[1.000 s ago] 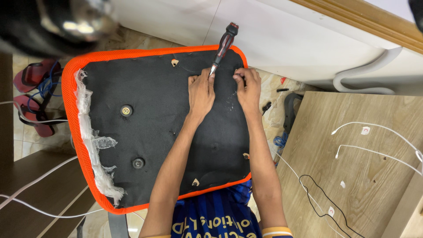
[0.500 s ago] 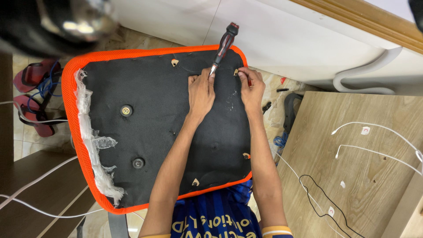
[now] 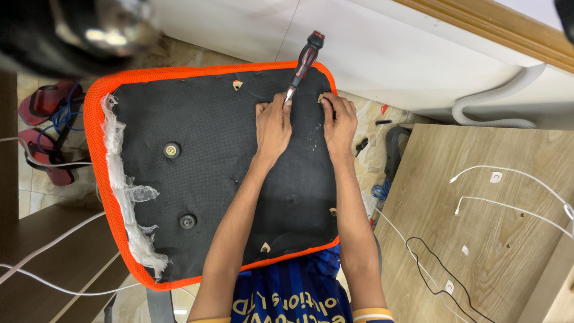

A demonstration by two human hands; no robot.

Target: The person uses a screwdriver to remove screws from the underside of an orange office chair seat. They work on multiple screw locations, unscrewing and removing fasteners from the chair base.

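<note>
On the black underside of the seat cushion point(image 3: 239, 179), the left hand point(image 3: 273, 125) closes its grip around the screwdriver point(image 3: 304, 63); just beside it, the right hand point(image 3: 339, 122) presses the fabric, holding nothing.

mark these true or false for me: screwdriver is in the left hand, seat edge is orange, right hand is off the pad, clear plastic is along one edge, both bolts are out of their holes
1. The left hand holds the screwdriver. True.
2. The seat pad has an orange mesh edge. True.
3. The right hand is lifted clear of the seat pad. False: it rests on the black underside beside the left hand.
4. Torn clear plastic wrap clings along one edge of the pad. True.
5. Both bolt holes on the underside are bare. False: a metal fitting sits in one and another fitting in the second.
</note>
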